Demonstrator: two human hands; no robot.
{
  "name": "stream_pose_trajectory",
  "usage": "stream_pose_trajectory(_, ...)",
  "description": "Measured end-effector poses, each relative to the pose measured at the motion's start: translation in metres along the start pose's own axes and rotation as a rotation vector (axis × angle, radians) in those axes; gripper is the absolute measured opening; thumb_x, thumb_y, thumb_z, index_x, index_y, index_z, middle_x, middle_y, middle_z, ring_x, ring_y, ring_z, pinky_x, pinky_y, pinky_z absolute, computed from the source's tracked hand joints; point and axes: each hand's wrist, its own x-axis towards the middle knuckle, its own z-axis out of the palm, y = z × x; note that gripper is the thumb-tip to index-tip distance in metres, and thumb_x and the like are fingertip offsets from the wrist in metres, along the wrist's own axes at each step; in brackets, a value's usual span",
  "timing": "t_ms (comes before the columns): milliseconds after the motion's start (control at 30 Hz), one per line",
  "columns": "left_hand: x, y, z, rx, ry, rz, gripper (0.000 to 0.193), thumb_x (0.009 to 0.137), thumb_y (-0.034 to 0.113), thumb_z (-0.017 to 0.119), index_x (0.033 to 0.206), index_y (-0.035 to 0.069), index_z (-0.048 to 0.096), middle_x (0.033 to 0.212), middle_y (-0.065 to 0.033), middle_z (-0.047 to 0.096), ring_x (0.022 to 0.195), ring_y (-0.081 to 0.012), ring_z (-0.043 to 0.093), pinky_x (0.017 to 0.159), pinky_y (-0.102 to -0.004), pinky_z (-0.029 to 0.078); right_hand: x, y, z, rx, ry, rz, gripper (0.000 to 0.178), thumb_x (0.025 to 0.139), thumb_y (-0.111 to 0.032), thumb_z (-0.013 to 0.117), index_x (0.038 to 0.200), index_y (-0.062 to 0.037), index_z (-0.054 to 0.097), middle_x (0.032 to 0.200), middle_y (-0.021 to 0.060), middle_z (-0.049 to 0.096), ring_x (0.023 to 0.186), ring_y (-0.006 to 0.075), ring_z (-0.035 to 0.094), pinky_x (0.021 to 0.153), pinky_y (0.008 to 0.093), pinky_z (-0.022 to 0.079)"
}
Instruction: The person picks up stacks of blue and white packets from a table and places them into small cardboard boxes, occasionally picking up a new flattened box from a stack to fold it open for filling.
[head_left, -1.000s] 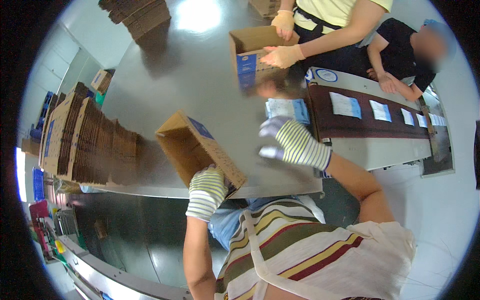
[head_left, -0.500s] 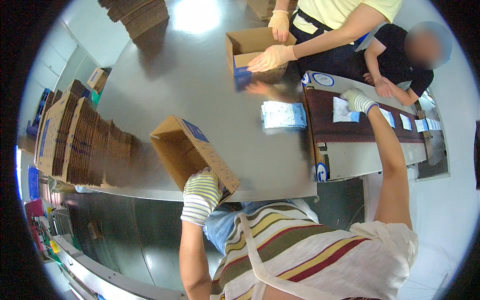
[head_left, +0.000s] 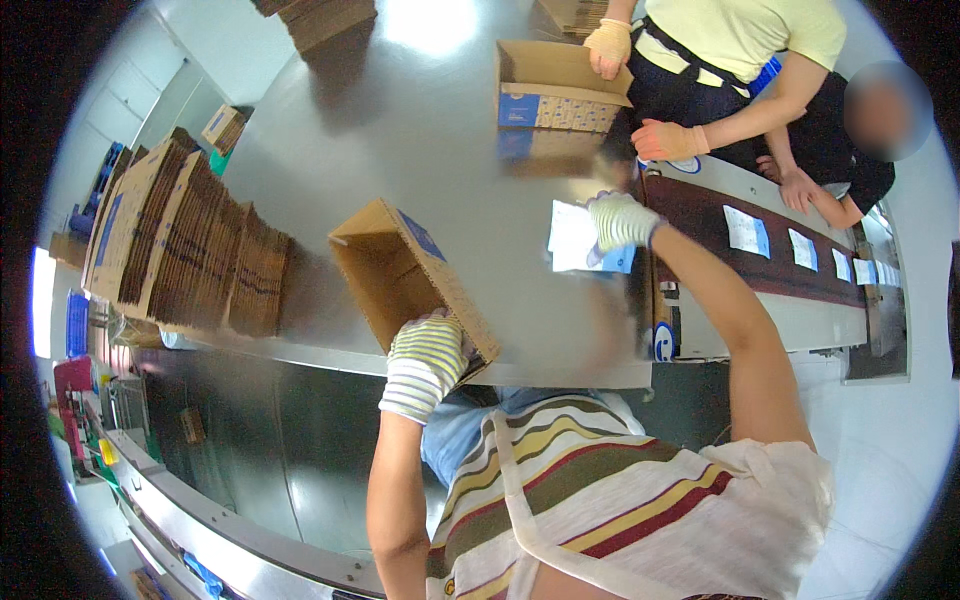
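My left hand [head_left: 425, 365], in a striped knit glove, grips the near wall of an open cardboard box [head_left: 385, 285]. The box is tilted on the metal table and I see no contents in its visible inside. To the right, my right hand [head_left: 622, 222], in a matching glove, is closed on a flat white-and-blue packet [head_left: 575, 238] by the table's right edge. The packet lies at the small pile there; how many are under it is hidden. More packets [head_left: 747, 230] lie in a row on the dark conveyor belt [head_left: 690, 210].
Stacks of flattened cardboard boxes [head_left: 190, 240] stand at the table's left, with another stack [head_left: 325, 25] at the far side. Across the metal table [head_left: 450, 170], a co-worker's orange-gloved hand [head_left: 608, 48] touches another open box [head_left: 560, 110]. A second person [head_left: 840, 190] leans beside the belt.
My right hand has moved left from the belt to the pile with a packet. The co-worker's box has turned, and one of their hands has left it. My left hand still holds its box.
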Motion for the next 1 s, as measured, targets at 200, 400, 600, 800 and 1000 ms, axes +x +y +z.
stream_pose_trajectory(200,0.006,0.002,0.005,0.002,0.025,0.002,0.03,0.082,0.025,0.054,0.095,0.0,0.062,0.096,-0.0202,0.064,0.09,-0.0337,0.063,0.078,-0.0422,0.05,-0.051,-0.079,0.041,0.144,0.217,-0.22,0.075,0.065,-0.039,0.072,0.122,0.0018,0.045,0.118,0.023,0.054,0.11,0.0345,0.054,0.099,0.0448,0.039)
stream_pose_trajectory(400,0.01,0.001,0.014,-0.044,0.052,-0.028,0.029,0.084,0.026,0.051,0.096,0.001,0.062,0.096,-0.0192,0.065,0.089,-0.0324,0.064,0.077,-0.0414,0.051,-0.031,-0.087,-0.008,0.768,0.708,-0.715,0.072,0.075,-0.037,0.069,0.132,-0.0046,0.04,0.126,0.0117,0.052,0.115,0.0231,0.051,0.098,0.0376,0.043)
stream_pose_trajectory(600,0.028,0.003,0.03,0.001,0.155,-0.035,0.035,0.083,0.028,0.053,0.097,-0.002,0.065,0.097,-0.023,0.064,0.092,-0.0351,0.062,0.082,-0.0398,0.049,-0.023,-0.193,-0.089,0.613,1.002,-1.016,0.046,0.082,-0.027,0.061,0.123,-0.0062,0.053,0.11,0.0142,0.061,0.11,0.0261,0.056,0.094,0.0367,0.044)
stream_pose_trajectory(800,0.014,-0.002,0.026,-0.016,0.28,0.055,0.025,0.083,0.023,0.053,0.088,0.002,0.066,0.081,-0.0198,0.066,0.074,-0.0345,0.065,0.069,-0.0438,0.052,-0.004,-0.219,-0.08,0.284,0.717,-0.616,0.037,0.085,-0.028,0.056,0.11,-0.0004,0.056,0.109,0.0194,0.061,0.104,0.0312,0.057,0.102,0.0436,0.036)
stream_pose_trajectory(1000,-0.028,-0.004,-0.053,-0.368,0.738,0.162,0.014,0.079,0.014,0.062,0.089,0.004,0.064,0.075,-0.0166,0.064,0.07,-0.0301,0.065,0.067,-0.037,0.052,-0.008,-0.202,-0.078,0.11,0.517,-0.512,0.081,0.067,-0.055,0.067,0.122,0.0027,0.05,0.114,0.0179,0.06,0.114,0.029,0.052,0.109,0.0494,0.021)
